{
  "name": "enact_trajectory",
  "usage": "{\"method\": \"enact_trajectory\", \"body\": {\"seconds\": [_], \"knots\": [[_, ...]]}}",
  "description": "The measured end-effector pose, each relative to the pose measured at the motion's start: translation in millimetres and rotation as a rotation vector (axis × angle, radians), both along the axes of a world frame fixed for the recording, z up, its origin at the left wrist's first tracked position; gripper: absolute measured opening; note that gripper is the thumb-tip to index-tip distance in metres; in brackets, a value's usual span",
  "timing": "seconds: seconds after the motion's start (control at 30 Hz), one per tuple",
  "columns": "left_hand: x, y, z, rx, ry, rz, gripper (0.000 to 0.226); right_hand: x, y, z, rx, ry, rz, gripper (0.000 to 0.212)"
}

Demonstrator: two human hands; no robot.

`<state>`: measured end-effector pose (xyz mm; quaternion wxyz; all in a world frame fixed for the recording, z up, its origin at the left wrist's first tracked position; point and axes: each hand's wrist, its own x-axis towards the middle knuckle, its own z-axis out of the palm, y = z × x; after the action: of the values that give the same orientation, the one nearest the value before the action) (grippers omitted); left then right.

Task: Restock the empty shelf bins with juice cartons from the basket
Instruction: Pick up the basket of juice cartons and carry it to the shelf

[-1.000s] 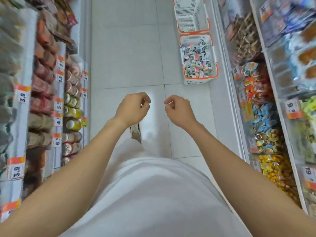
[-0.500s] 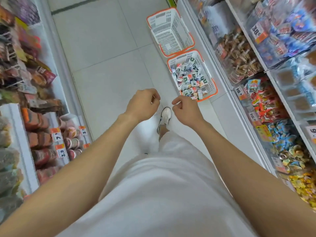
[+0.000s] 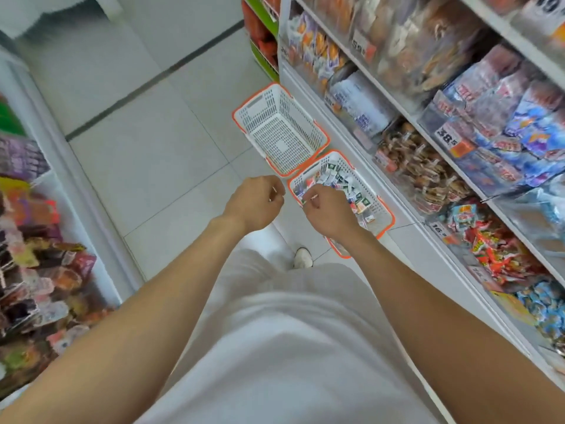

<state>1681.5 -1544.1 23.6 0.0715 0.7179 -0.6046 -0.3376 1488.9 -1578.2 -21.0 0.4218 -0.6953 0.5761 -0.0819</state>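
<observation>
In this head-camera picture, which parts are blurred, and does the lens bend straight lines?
Head view: the snack packets on the right and the packets on the left are smeared by motion blur, while the left hand, right hand, empty basket and full basket look sharper. Head view: the wide lens tilts the right shelf. The light is soft, without hard shadows.

On the right-hand shelf rails [image 3: 411, 113], the upper price tag [image 3: 447, 136] read "38.5" and the lower price tag [image 3: 439, 230] read "16.5"; remaining labels were illegible.
</observation>
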Motion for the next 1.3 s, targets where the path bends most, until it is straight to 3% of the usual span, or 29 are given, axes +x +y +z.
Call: {"method": "enact_trajectory", "body": {"seconds": [0.23,0.53,0.8,0.93,1.1,1.3], "knots": [[34,-111,-19,-0.041,0.042,-0.227,0.021,39,-66,-10,0.003,0.012,-0.205,0.018],[24,-178,-95,0.101,0.0,-0.421,0.016,33,-80,-78,0.177,0.059,-0.448,0.022],[-21,-214,-260,0.213,-0.042,-0.418,0.018,9,-88,-202,0.261,0.176,-0.452,0.024],[-29,-223,-352,0.334,-0.108,-0.378,0.031,8,-87,-285,0.318,0.22,-0.467,0.023],[-30,-232,-465,0.43,-0.182,-0.394,0.03,13,-103,-394,0.325,0.238,-0.549,0.016],[-25,-239,-581,0.486,-0.256,-0.196,0.068,32,-116,-487,0.307,0.23,-0.627,0.015]]}}
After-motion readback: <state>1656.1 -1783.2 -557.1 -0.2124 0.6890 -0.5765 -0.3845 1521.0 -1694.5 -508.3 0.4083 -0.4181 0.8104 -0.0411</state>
